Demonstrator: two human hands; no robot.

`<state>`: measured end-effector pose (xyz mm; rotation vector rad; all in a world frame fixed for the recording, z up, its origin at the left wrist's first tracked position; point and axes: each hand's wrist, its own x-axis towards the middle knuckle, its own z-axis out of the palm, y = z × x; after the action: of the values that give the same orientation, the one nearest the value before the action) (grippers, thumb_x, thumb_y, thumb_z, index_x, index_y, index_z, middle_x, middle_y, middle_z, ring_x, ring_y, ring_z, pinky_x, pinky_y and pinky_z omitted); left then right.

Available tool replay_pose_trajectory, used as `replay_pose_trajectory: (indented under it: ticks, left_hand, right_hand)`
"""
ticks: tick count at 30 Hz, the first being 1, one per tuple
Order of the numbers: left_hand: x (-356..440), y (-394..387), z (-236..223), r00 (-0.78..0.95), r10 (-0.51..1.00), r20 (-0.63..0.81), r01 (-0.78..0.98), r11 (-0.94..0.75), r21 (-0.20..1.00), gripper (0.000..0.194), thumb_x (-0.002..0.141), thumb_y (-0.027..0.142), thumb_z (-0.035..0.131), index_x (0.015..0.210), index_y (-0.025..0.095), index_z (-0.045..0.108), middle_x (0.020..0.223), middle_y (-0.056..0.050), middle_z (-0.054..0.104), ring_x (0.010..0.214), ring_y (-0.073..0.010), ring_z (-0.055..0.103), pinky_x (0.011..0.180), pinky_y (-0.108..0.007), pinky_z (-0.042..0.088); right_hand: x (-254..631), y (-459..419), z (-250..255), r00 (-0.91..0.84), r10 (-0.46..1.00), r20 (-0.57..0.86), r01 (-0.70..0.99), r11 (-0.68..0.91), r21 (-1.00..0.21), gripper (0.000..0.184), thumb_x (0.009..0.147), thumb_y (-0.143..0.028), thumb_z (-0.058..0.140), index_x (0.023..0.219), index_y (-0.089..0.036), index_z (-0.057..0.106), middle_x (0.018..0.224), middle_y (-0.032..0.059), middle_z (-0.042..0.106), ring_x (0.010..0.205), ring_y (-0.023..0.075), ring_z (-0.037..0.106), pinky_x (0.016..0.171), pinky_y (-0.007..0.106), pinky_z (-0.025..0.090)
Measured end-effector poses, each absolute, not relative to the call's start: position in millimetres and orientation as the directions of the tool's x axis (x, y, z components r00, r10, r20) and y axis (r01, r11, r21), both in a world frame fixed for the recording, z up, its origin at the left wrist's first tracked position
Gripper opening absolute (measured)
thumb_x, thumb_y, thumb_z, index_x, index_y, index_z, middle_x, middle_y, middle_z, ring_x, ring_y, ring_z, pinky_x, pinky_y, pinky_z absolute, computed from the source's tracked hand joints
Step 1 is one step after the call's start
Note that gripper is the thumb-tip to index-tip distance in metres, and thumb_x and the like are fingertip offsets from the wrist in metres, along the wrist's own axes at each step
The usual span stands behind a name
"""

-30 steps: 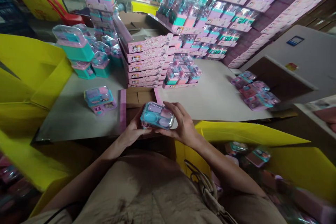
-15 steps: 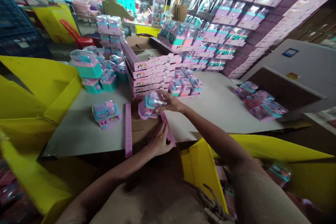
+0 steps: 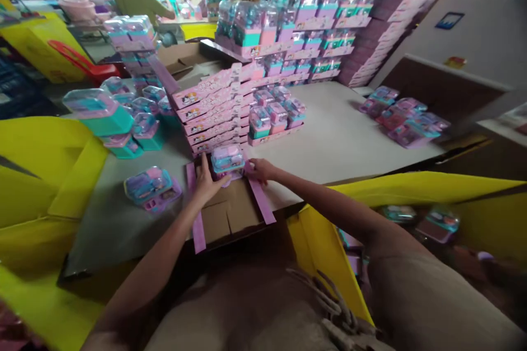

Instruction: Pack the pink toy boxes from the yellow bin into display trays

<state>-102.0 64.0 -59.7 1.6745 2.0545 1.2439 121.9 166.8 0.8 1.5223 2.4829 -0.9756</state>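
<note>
A low cardboard tray with pink side rims lies at the table's front edge. Inside its far end sits a small plastic toy case with a clear lid and lilac base. My left hand is at the case's left front corner, fingers pointing up and thumb stretched along its front. Fingers of my right hand are closed at the tray's right rim, just beside the case; the fingertips are partly hidden. Another such case stands on the table to the left of the tray.
Behind the tray rises a stack of pink printed trays. Filled trays and stacked cases flank it. More cases lie at the right. Yellow bins border the table. A person works in the background.
The toy case has gone from my right hand's grasp down into the tray's far end. My left hand has moved from the right rim to the case's left side; my right hand is now at that rim.
</note>
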Motion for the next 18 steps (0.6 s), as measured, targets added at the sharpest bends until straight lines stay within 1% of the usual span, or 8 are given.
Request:
replay_pose_trajectory:
  ticks: [2,4,6,10,13,15,16,18]
  left_hand:
    - [-102,80,-67,-0.315,0.901,0.300,0.713,0.015,0.701,0.105,0.073,0.042,0.090,0.160,0.019,0.036,0.149,-0.022,0.058,0.142,-0.0405,0.054,0.117,-0.057,0.047]
    - [-97,89,-74,-0.350,0.886,0.304,0.708,0.038,0.705,0.099,0.075,0.041,0.088,0.158,0.016,0.039,0.143,-0.023,0.060,0.140,-0.0403,0.056,0.116,-0.055,0.048]
    - [-89,95,-78,-0.372,0.874,0.313,0.708,0.049,0.705,0.101,0.075,0.041,0.088,0.158,0.011,0.038,0.140,-0.025,0.058,0.139,-0.0413,0.056,0.115,-0.054,0.049]
    - [-73,104,-80,-0.372,0.881,0.292,0.688,0.050,0.724,0.102,0.076,0.037,0.086,0.160,0.010,0.035,0.137,-0.023,0.055,0.138,-0.0412,0.056,0.115,-0.055,0.049]
    - [-65,100,-73,-0.379,0.899,0.220,0.673,0.104,0.732,0.105,0.076,0.033,0.086,0.163,0.010,0.032,0.138,-0.024,0.055,0.141,-0.0413,0.054,0.118,-0.056,0.046]
    - [-67,88,-61,-0.355,0.919,0.171,0.684,0.130,0.718,0.111,0.073,0.034,0.090,0.164,0.009,0.032,0.139,-0.024,0.055,0.141,-0.0422,0.054,0.118,-0.057,0.046]
    - [-73,78,-52,-0.323,0.930,0.175,0.703,0.112,0.702,0.111,0.072,0.036,0.091,0.164,0.010,0.034,0.140,-0.023,0.055,0.140,-0.0417,0.055,0.118,-0.057,0.047]
    - [-97,54,-26,-0.250,0.932,0.263,0.774,0.029,0.632,0.104,0.074,0.041,0.090,0.161,0.015,0.041,0.143,-0.021,0.055,0.139,-0.0387,0.057,0.118,-0.054,0.048]
  right_hand:
    - [116,160,-5,-0.491,0.797,-0.352,0.842,0.331,-0.426,0.037,0.099,-0.020,0.066,0.135,-0.010,0.061,0.108,0.0202,0.080,0.097,0.0335,0.081,0.084,0.040,0.063]
    - [112,155,-8,-0.485,0.812,-0.325,0.851,0.353,-0.389,0.040,0.099,-0.014,0.061,0.138,-0.009,0.059,0.127,0.0249,0.075,0.119,0.0365,0.075,0.098,0.042,0.059]
    - [110,152,-8,-0.487,0.813,-0.319,0.855,0.368,-0.367,0.045,0.098,-0.012,0.058,0.143,-0.008,0.056,0.135,0.0258,0.072,0.127,0.0366,0.071,0.102,0.042,0.056]
    - [111,148,-6,-0.493,0.805,-0.331,0.858,0.386,-0.340,0.048,0.099,-0.011,0.054,0.146,-0.008,0.052,0.136,0.0246,0.072,0.126,0.0340,0.071,0.101,0.038,0.055]
    - [112,148,-3,-0.499,0.800,-0.333,0.858,0.400,-0.324,0.048,0.101,-0.015,0.052,0.148,-0.008,0.050,0.138,0.0243,0.071,0.127,0.0331,0.071,0.100,0.037,0.055]
    - [114,147,1,-0.507,0.792,-0.341,0.855,0.412,-0.315,0.051,0.103,-0.023,0.054,0.151,-0.008,0.047,0.135,0.0241,0.073,0.123,0.0332,0.073,0.095,0.037,0.056]
    - [116,146,3,-0.513,0.785,-0.347,0.853,0.419,-0.312,0.055,0.105,-0.029,0.055,0.154,-0.007,0.044,0.132,0.0246,0.074,0.120,0.0335,0.075,0.093,0.037,0.057]
    - [124,143,9,-0.519,0.782,-0.345,0.851,0.433,-0.298,0.071,0.107,-0.043,0.055,0.161,-0.002,0.035,0.124,0.0266,0.077,0.113,0.0344,0.077,0.088,0.038,0.058]
